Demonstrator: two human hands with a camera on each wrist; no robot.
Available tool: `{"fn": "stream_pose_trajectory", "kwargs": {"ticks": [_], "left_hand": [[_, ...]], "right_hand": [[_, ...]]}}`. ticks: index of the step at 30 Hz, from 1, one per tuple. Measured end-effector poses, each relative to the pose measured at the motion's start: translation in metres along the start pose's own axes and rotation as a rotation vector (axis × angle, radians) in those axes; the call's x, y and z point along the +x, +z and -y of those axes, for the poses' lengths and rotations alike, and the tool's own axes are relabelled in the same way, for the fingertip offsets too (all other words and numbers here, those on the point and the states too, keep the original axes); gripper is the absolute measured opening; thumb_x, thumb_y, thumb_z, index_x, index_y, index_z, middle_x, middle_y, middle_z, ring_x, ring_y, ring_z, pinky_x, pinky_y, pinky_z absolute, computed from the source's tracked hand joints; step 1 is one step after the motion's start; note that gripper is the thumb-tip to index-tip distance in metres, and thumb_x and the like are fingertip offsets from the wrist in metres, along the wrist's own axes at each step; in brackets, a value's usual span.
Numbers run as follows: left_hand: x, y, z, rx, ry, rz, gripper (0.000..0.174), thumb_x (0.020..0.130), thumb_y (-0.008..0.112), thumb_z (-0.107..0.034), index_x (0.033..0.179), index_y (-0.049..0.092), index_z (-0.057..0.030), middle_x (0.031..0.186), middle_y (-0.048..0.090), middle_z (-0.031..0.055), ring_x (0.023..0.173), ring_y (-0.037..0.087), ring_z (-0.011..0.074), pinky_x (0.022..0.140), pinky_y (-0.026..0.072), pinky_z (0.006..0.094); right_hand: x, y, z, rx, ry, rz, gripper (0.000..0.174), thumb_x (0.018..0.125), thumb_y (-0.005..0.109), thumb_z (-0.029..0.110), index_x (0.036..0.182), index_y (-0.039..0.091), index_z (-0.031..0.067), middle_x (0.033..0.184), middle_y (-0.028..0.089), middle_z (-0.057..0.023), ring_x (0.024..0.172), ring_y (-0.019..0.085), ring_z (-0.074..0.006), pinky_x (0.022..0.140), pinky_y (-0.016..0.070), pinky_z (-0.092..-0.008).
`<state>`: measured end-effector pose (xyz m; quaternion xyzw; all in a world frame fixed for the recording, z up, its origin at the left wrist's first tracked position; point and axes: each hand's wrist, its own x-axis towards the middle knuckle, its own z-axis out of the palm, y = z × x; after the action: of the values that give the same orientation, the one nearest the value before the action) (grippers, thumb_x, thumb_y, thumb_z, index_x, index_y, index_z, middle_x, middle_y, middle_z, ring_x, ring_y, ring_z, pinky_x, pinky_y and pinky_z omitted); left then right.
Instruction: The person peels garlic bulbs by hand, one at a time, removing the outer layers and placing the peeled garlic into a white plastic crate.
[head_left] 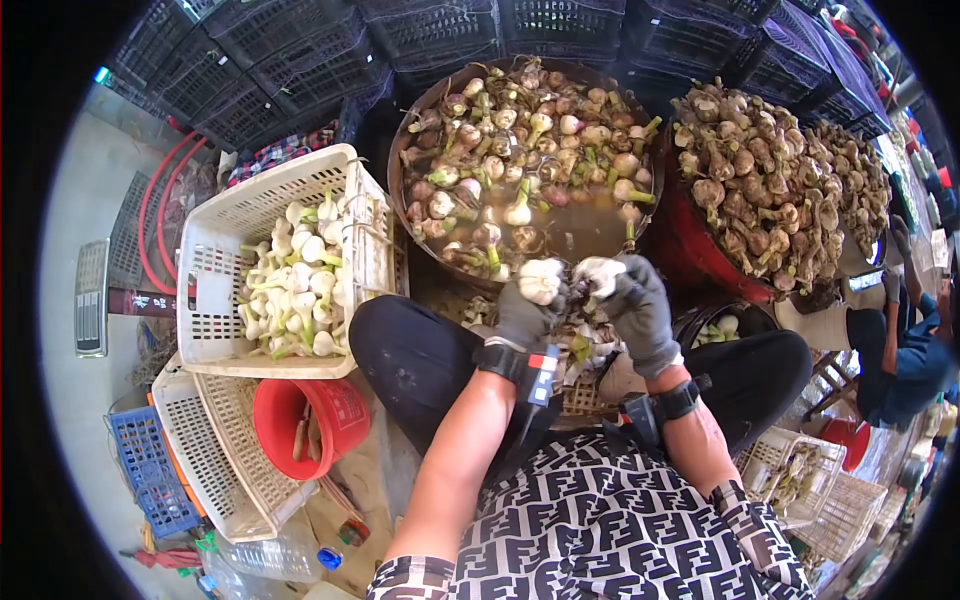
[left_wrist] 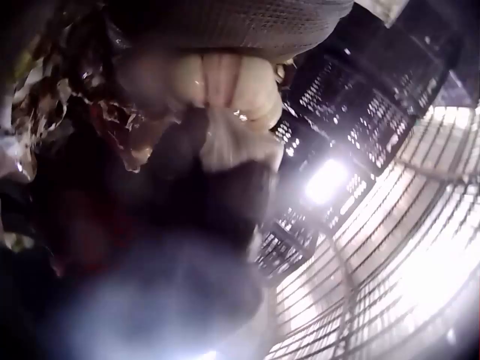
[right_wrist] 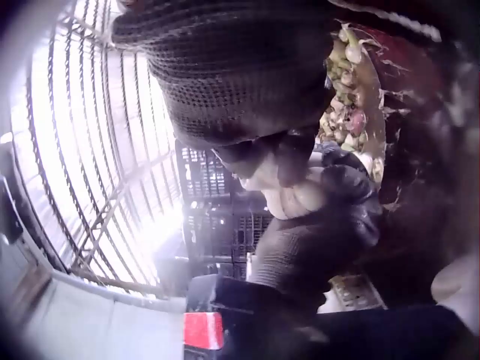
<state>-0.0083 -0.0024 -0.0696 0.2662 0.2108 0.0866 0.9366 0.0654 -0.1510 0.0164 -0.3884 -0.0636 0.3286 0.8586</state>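
Observation:
Grey knit gloves cover both hands. In the head view the left hand [head_left: 527, 318] grips a white garlic bulb [head_left: 541, 281], whose cloves show in the left wrist view [left_wrist: 238, 86] under a gloved finger. Close beside it, the right hand [head_left: 641, 312] pinches whitish garlic skin or a piece of bulb [head_left: 600, 274], partly covered by its fingers. In the right wrist view the two gloves meet around a pale bulb [right_wrist: 296, 196]. Loose peelings [head_left: 582, 330] lie below the hands.
A round tub [head_left: 402, 190] of garlic in murky water stands ahead. Unpeeled bulbs [head_left: 760, 180] are heaped at right. White crate [head_left: 215, 215] with cleaned garlic and red bucket [head_left: 345, 415] are at left. Another person [head_left: 900, 350] sits at far right.

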Motion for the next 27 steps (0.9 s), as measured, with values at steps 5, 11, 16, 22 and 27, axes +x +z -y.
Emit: {"fn": "stream_pose_trajectory", "kwargs": {"ticks": [5, 11, 16, 22, 27], "left_hand": [[-0.006, 0.007, -0.013, -0.426, -0.159, 0.043, 0.026, 0.077, 0.044, -0.021, 0.09, 0.051, 0.0, 0.075, 0.051, 0.0081, 0.064, 0.048, 0.0175, 0.05, 0.0418, 0.0255], [-0.01, 0.02, -0.042, -0.665, -0.27, -0.047, 0.02, 0.075, 0.05, -0.02, 0.089, 0.055, -0.0062, 0.085, 0.055, 0.0045, 0.07, 0.05, 0.0158, 0.053, 0.0422, 0.0264], [-0.047, 0.054, -0.155, -1.058, 0.385, 0.334, 0.045, 0.075, 0.055, -0.013, 0.112, 0.038, 0.0066, 0.094, 0.053, 0.0113, 0.077, 0.054, 0.0148, 0.062, 0.0492, 0.026], [-0.055, 0.043, -0.161, -0.831, 0.505, 0.224, 0.056, 0.082, 0.047, -0.038, 0.118, 0.038, 0.0047, 0.104, 0.048, 0.0129, 0.085, 0.05, 0.0176, 0.072, 0.0448, 0.0313], [-0.038, 0.042, -0.144, -0.518, 0.386, 0.191, 0.048, 0.087, 0.041, -0.037, 0.119, 0.042, -0.0018, 0.099, 0.05, 0.0079, 0.081, 0.046, 0.0162, 0.069, 0.0415, 0.0276]], "right_hand": [[0.016, -0.057, 0.024, -0.583, 0.141, -0.226, 0.018, 0.079, 0.053, 0.006, 0.096, 0.053, 0.0054, 0.09, 0.058, -0.0071, 0.079, 0.058, -0.0198, 0.069, 0.0473, -0.0299], [0.024, -0.085, 0.004, -1.553, -0.019, -0.096, 0.034, 0.069, 0.06, 0.012, 0.103, 0.056, 0.0162, 0.092, 0.06, -0.0113, 0.089, 0.056, -0.0277, 0.077, 0.0442, -0.0337], [0.041, -0.046, 0.0, -1.538, -0.035, 0.057, 0.024, 0.071, 0.058, 0.014, 0.095, 0.059, 0.0149, 0.089, 0.061, -0.0098, 0.086, 0.056, -0.0288, 0.075, 0.0441, -0.0342], [0.117, -0.021, -0.059, -1.847, 0.102, 0.515, 0.026, 0.072, 0.051, 0.015, 0.096, 0.06, 0.0178, 0.103, 0.057, -0.0077, 0.096, 0.053, -0.0263, 0.081, 0.042, -0.0347], [0.142, -0.024, -0.114, -2.114, 0.145, 0.841, 0.029, 0.075, 0.048, 0.019, 0.1, 0.06, 0.0138, 0.107, 0.056, -0.0099, 0.1, 0.052, -0.0281, 0.083, 0.0424, -0.0373]]}}
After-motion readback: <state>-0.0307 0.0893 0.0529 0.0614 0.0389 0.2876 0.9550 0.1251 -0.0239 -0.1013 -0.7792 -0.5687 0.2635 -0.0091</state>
